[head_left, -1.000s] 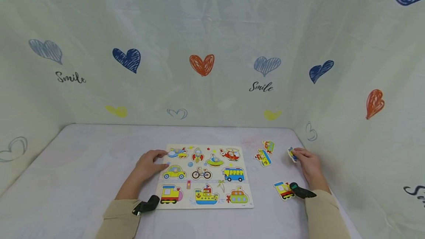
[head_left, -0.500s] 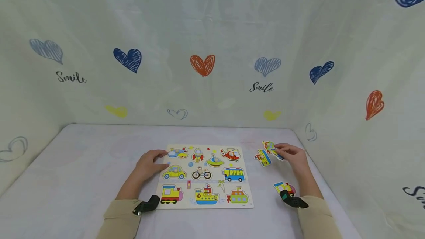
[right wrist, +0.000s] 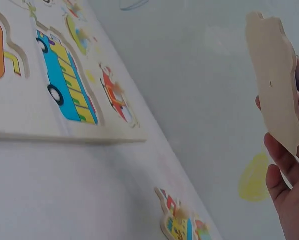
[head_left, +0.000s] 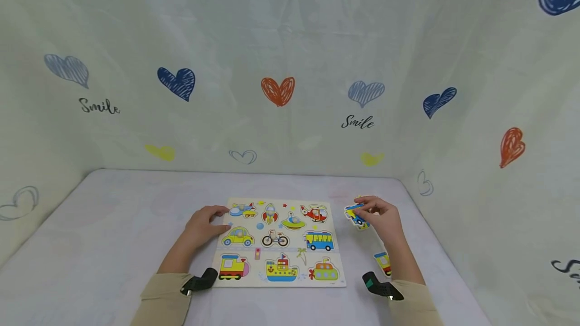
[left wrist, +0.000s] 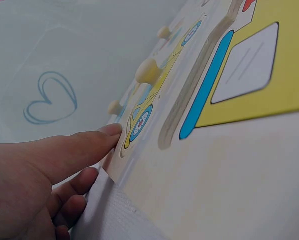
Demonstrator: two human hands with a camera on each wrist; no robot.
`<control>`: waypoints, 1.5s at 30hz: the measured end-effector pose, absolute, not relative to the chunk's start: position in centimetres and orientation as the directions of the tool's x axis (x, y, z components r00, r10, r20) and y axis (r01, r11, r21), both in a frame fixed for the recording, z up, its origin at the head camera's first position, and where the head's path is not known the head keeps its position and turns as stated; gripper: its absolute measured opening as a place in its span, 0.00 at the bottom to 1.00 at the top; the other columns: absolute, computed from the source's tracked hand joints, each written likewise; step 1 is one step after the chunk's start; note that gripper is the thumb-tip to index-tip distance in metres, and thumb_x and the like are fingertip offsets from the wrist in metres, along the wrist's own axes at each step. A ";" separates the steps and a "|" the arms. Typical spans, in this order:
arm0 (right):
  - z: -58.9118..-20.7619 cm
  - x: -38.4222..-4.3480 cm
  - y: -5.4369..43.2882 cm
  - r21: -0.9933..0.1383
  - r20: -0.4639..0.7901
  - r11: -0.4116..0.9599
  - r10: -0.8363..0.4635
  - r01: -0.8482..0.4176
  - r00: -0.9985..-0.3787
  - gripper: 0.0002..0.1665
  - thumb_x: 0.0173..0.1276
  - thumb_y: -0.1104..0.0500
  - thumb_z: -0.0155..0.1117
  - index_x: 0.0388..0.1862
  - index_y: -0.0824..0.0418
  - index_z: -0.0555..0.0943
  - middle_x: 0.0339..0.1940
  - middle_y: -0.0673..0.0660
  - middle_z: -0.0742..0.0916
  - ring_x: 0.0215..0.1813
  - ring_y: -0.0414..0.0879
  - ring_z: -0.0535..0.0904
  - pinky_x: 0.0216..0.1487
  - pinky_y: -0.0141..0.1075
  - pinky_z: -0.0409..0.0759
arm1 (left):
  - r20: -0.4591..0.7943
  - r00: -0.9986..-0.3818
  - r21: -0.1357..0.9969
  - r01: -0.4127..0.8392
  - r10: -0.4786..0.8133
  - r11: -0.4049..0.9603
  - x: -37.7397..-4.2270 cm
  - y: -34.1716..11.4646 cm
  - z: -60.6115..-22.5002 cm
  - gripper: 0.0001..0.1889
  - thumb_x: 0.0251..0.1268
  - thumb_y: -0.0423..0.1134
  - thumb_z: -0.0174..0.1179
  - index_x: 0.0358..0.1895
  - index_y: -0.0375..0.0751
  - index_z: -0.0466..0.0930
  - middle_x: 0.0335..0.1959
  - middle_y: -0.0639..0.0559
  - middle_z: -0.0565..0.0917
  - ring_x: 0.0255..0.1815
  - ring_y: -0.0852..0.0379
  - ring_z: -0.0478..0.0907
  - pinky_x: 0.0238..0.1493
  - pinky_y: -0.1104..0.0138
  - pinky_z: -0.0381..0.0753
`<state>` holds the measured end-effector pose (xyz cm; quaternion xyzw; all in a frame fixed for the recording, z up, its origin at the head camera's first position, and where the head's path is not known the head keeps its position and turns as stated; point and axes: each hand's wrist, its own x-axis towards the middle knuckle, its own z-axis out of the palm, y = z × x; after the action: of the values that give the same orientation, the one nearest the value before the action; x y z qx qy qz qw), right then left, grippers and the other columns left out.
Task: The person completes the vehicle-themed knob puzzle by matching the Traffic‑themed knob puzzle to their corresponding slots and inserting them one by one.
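A wooden puzzle board printed with vehicles lies on the table. My left hand rests at its left edge, its thumb touching the board beside the yellow car piece. Right of the board, my right hand pinches a blue and yellow bus piece above the table. The right wrist view shows the bare wooden back of that bus piece. The bus recess has a matching printed picture. A train piece lies partly hidden by the right arm.
A boat piece lies on the table beyond the board's right edge, hidden under the right hand in the head view. Wooden knobs stand up from the seated pieces. A pale cloth wall with printed hearts rises behind the table.
My right hand has carried the bus piece leftward from the table's right side, over the loose boat and submarine pieces towards the board. My left hand stays at the board's edge.
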<state>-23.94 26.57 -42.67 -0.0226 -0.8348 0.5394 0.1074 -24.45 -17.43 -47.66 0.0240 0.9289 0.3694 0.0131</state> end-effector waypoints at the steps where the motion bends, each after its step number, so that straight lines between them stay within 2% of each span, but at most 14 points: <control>1: -42.7 -23.8 26.0 -0.899 0.162 0.431 0.157 -0.080 -0.974 0.09 0.60 0.60 0.74 0.30 0.65 0.84 0.49 0.55 0.85 0.56 0.47 0.72 0.52 0.39 0.69 | -0.006 -0.999 0.687 0.036 0.054 0.726 -24.4 -17.4 -47.7 0.25 0.55 0.38 0.70 0.57 0.35 0.78 0.48 0.42 0.78 0.52 0.40 0.72 0.54 0.46 0.72; 4: -42.7 -23.3 24.6 -0.888 0.157 0.455 0.174 -0.062 -0.972 0.08 0.59 0.61 0.74 0.28 0.64 0.83 0.49 0.56 0.85 0.58 0.49 0.71 0.53 0.42 0.69 | -0.005 -0.998 0.687 0.040 0.060 0.726 -24.5 -17.4 -47.7 0.25 0.55 0.38 0.70 0.57 0.35 0.78 0.48 0.42 0.78 0.52 0.41 0.72 0.54 0.46 0.72; 10: -43.1 -22.6 22.5 -0.872 0.097 0.489 0.157 -0.008 -0.983 0.09 0.58 0.59 0.75 0.26 0.61 0.84 0.48 0.54 0.85 0.56 0.49 0.71 0.48 0.38 0.71 | -0.009 -0.998 0.686 0.041 0.064 0.726 -24.3 -17.4 -47.4 0.25 0.55 0.39 0.71 0.57 0.35 0.78 0.48 0.42 0.78 0.52 0.41 0.72 0.54 0.46 0.72; 18: -43.8 -22.5 21.4 -0.860 0.110 0.507 0.085 -0.052 -0.990 0.09 0.56 0.58 0.77 0.24 0.59 0.84 0.45 0.52 0.86 0.55 0.49 0.74 0.50 0.41 0.70 | -0.004 -0.998 0.685 0.041 0.060 0.727 -24.3 -17.6 -47.4 0.25 0.55 0.38 0.70 0.57 0.35 0.78 0.49 0.42 0.78 0.52 0.40 0.72 0.54 0.46 0.71; 26: -44.6 -22.5 20.3 -0.808 -0.003 0.586 0.094 0.058 -0.996 0.14 0.53 0.52 0.78 0.24 0.57 0.81 0.40 0.51 0.85 0.48 0.49 0.75 0.42 0.38 0.73 | -0.003 -0.998 0.697 0.040 0.059 0.716 -24.3 -17.3 -47.5 0.26 0.55 0.39 0.71 0.57 0.35 0.78 0.48 0.42 0.78 0.52 0.40 0.71 0.54 0.45 0.71; 33: -45.4 -22.1 19.2 -0.744 -0.023 0.667 0.019 0.029 -1.000 0.14 0.52 0.52 0.79 0.25 0.56 0.81 0.30 0.50 0.79 0.36 0.46 0.72 0.32 0.36 0.72 | -0.008 -0.999 0.693 0.032 0.052 0.721 -24.4 -17.4 -47.8 0.25 0.55 0.38 0.71 0.57 0.36 0.78 0.48 0.42 0.78 0.52 0.41 0.71 0.54 0.46 0.72; 40: -46.4 -22.4 19.0 -0.718 -0.018 0.697 -0.024 -0.004 -1.000 0.14 0.52 0.54 0.79 0.25 0.55 0.79 0.29 0.50 0.78 0.33 0.46 0.71 0.29 0.35 0.69 | -0.015 -0.999 0.696 0.019 0.041 0.717 -24.4 -17.3 -47.7 0.25 0.55 0.38 0.70 0.57 0.36 0.78 0.49 0.42 0.78 0.52 0.41 0.71 0.55 0.45 0.71; 45: -47.0 -22.7 19.2 -0.711 -0.007 0.703 -0.029 -0.015 -1.000 0.14 0.52 0.54 0.79 0.28 0.55 0.80 0.30 0.50 0.78 0.35 0.46 0.71 0.31 0.35 0.70 | -0.020 -0.999 0.697 0.011 0.035 0.717 -24.4 -17.2 -47.5 0.25 0.55 0.37 0.70 0.57 0.35 0.78 0.49 0.41 0.78 0.53 0.40 0.71 0.56 0.45 0.71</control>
<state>-22.73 19.15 -47.01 0.0120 -0.9227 0.3853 -0.0090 -24.38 -17.24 -47.48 0.0124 0.9265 0.3758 0.0156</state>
